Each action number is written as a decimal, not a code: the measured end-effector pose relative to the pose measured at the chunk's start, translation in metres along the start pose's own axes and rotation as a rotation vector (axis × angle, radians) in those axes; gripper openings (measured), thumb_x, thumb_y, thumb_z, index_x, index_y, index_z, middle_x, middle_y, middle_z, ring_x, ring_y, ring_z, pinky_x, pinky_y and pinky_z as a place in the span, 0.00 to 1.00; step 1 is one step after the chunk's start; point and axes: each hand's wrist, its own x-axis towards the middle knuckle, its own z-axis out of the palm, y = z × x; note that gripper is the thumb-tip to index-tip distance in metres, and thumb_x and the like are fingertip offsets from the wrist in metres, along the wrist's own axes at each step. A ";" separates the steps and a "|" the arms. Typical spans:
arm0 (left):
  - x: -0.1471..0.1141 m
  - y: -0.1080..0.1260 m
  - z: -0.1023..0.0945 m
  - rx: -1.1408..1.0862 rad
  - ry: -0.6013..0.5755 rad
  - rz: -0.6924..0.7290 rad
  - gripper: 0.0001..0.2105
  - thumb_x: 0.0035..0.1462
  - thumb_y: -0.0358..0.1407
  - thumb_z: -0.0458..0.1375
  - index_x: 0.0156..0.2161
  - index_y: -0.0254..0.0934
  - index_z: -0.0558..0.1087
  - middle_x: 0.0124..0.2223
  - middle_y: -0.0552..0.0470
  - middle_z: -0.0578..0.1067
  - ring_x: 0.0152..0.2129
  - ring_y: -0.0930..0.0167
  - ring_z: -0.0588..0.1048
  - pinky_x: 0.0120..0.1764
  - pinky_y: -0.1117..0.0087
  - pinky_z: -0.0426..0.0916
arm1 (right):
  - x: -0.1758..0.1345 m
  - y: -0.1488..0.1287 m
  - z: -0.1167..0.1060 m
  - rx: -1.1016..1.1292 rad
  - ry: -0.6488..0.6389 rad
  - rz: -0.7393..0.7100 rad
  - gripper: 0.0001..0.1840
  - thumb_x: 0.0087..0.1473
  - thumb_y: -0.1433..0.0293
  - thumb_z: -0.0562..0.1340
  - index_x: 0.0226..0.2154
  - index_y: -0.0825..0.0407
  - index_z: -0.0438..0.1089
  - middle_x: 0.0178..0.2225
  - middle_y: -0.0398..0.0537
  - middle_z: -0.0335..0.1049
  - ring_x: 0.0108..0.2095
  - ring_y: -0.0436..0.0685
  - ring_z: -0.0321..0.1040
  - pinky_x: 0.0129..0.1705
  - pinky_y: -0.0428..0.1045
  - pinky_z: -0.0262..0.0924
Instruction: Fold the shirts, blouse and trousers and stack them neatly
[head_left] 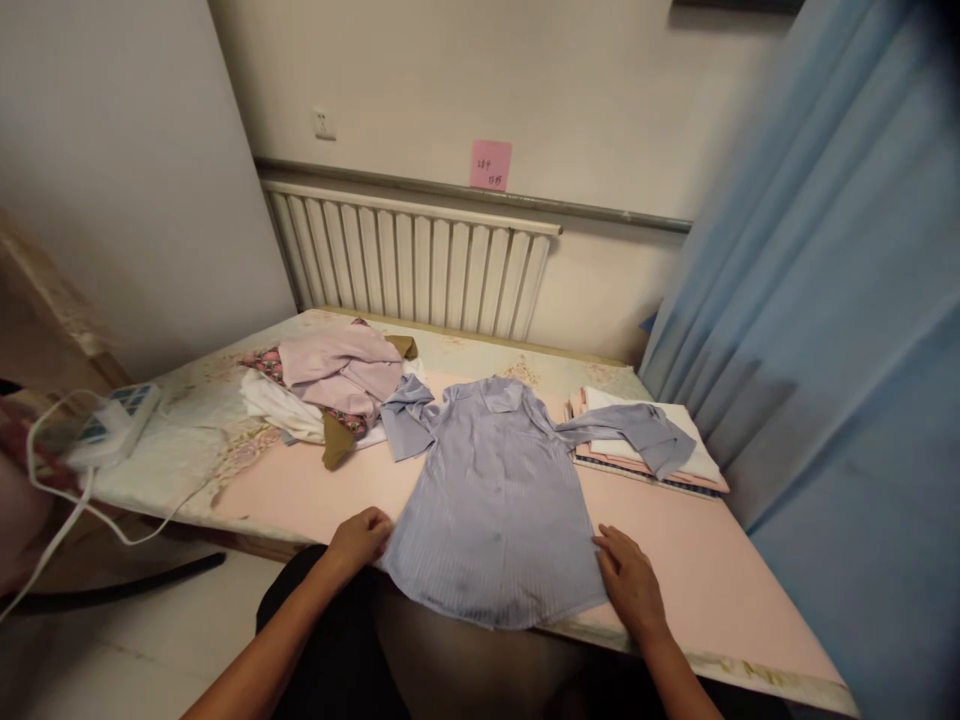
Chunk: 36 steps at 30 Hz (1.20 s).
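A light blue-grey button-up shirt (496, 490) lies spread front side up, its collar toward the wall and its hem hanging slightly over the near table edge. One sleeve bends out to the left, and the other crosses a folded stack at the right. At the left hem corner, my left hand (361, 538) has its fingers curled together on the shirt's edge; the fingertips are partly hidden. On the opposite side, my right hand (631, 578) rests with fingers stretched out and slightly apart, touching the shirt's side edge.
A loose heap of clothes (337, 370) lies at the back left. Folded clothes (701, 450) are stacked at the right, beside a blue curtain (847, 330). A power strip (116, 425) with white cables sits at the left end. Behind the table stands a radiator (420, 260).
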 end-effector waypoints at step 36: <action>-0.017 -0.013 -0.001 -0.338 -0.170 -0.124 0.20 0.42 0.49 0.65 0.37 0.38 0.70 0.29 0.55 0.76 0.27 0.69 0.77 0.33 0.68 0.75 | 0.001 -0.006 -0.038 0.334 -0.101 0.421 0.16 0.46 0.59 0.57 0.32 0.51 0.74 0.26 0.44 0.72 0.28 0.56 0.67 0.33 0.49 0.60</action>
